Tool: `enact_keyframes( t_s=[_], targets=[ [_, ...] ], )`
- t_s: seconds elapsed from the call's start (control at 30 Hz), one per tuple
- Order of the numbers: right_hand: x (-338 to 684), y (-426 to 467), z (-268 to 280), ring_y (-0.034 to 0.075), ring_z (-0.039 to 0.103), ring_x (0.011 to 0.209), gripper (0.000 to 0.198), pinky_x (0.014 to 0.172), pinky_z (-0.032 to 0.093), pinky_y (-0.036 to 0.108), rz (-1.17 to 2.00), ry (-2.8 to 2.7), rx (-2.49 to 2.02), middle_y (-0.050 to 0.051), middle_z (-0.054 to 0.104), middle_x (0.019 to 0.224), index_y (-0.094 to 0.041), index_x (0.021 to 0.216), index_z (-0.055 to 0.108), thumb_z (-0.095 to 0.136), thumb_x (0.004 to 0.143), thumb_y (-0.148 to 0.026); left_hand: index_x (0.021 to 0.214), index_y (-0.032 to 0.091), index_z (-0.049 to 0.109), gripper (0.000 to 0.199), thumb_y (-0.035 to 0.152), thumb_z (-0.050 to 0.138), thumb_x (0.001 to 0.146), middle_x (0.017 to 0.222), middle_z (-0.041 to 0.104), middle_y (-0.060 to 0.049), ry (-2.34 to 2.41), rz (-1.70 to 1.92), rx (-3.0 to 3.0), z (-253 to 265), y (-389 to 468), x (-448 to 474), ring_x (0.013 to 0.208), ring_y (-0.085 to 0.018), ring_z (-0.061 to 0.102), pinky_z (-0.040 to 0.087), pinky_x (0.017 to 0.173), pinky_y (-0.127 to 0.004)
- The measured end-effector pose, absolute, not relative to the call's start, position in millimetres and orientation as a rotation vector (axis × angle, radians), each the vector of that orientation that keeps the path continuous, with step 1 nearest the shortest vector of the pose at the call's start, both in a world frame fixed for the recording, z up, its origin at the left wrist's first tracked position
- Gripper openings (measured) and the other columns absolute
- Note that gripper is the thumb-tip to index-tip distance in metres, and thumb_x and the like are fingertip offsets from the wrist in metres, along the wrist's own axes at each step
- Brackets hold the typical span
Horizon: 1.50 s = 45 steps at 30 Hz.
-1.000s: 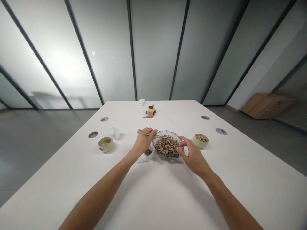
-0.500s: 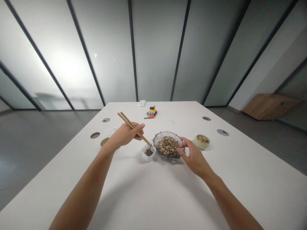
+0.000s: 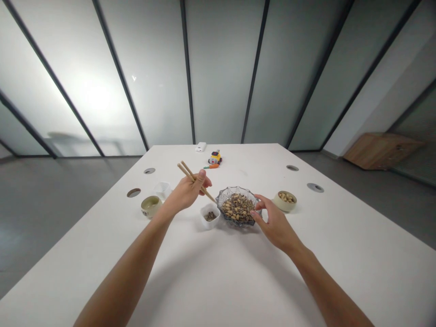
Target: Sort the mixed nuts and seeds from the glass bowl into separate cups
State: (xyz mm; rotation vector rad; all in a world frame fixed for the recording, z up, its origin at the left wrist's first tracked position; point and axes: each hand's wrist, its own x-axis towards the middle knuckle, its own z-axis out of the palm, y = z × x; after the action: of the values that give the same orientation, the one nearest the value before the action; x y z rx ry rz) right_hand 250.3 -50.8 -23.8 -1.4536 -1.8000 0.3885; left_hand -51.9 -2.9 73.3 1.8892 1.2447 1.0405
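Note:
My left hand (image 3: 189,193) is closed around a pair of wooden chopsticks (image 3: 185,170). Their tips are near the left rim of a clear glass bowl (image 3: 223,194), just above a small white bowl (image 3: 205,222); I see nothing between them. Striped sunflower seeds (image 3: 210,216) lie in the white bowl. The glass bowl holds a mix of sunflower seeds and tan nuts (image 3: 236,208) that look like pistachios. With thumb and fingers, my right hand (image 3: 274,223) grips the right rim of the glass bowl.
At right stands a cream bowl (image 3: 284,205) of nuts. Left are a greenish cup (image 3: 151,207) and a clear white bowl (image 3: 162,190), partly behind my left hand. Farther back are a yellow toy car (image 3: 215,157), a toy carrot (image 3: 211,166) and a white box-like object (image 3: 200,146).
My left hand has moved the chopsticks up and right, from inside the small white bowl toward the glass bowl's rim. My right hand stays on the glass bowl.

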Motion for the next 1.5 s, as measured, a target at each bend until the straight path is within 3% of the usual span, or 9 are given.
enact_keyframes(
  t_s=[0.23,0.33,0.47,0.8,1.17,1.5],
  targets=[
    [250.2,-49.5,-26.2,0.028,0.070,0.095,0.055,0.087,0.059,0.048,0.386,-1.800,-1.447,0.009,0.074,0.108,-0.022,0.146,0.056,0.058,0.098,-0.050,0.094,0.020,0.069,0.075,0.086,0.034,0.101,0.091,0.074,-0.008,1.102,1.168,1.788,52.1,2.9,-24.8,0.080,-0.024,0.076,0.063,0.072,-0.034],
    [249.7,-49.6,-25.3,0.029,0.070,0.096,0.054,0.089,0.059,0.048,0.390,-1.801,-1.438,0.009,0.074,0.107,-0.021,0.145,0.057,0.058,0.098,-0.049,0.090,0.021,0.068,0.059,0.071,0.041,0.105,0.083,0.072,-0.005,1.136,1.094,1.896,42.3,3.6,-13.2,0.075,-0.022,0.072,0.058,0.069,-0.031],
    [250.0,-50.2,-24.4,0.029,0.070,0.098,0.055,0.089,0.058,0.048,0.386,-1.797,-1.448,0.010,0.074,0.109,-0.021,0.146,0.057,0.059,0.098,-0.048,0.074,0.022,0.063,0.036,0.049,0.060,0.098,0.073,0.064,0.001,1.176,0.965,2.014,35.0,4.0,-8.2,0.068,-0.016,0.060,0.045,0.062,-0.026],
    [248.8,-50.5,-23.3,0.028,0.070,0.095,0.057,0.087,0.058,0.047,0.373,-1.795,-1.457,0.010,0.075,0.109,-0.020,0.147,0.057,0.059,0.098,-0.049,0.074,0.022,0.062,0.029,0.037,0.054,0.097,0.070,0.060,0.003,1.163,0.860,2.109,39.7,0.7,-15.9,0.064,-0.014,0.050,0.036,0.057,-0.026],
    [249.4,-49.6,-24.9,0.029,0.070,0.097,0.055,0.086,0.059,0.047,0.378,-1.795,-1.448,0.010,0.074,0.109,-0.021,0.145,0.057,0.057,0.098,-0.049,0.084,0.022,0.068,0.029,0.038,0.052,0.103,0.080,0.068,0.001,1.131,0.898,2.163,43.9,3.3,-23.0,0.071,-0.015,0.058,0.043,0.064,-0.027],
    [251.4,-49.0,-26.4,0.029,0.070,0.096,0.055,0.086,0.059,0.047,0.375,-1.798,-1.444,0.010,0.074,0.109,-0.021,0.145,0.057,0.058,0.098,-0.051,0.087,0.023,0.067,0.026,0.038,0.053,0.103,0.091,0.070,-0.004,1.098,1.030,2.195,19.9,11.2,-8.8,0.086,-0.021,0.065,0.052,0.082,-0.032]
  ],
)
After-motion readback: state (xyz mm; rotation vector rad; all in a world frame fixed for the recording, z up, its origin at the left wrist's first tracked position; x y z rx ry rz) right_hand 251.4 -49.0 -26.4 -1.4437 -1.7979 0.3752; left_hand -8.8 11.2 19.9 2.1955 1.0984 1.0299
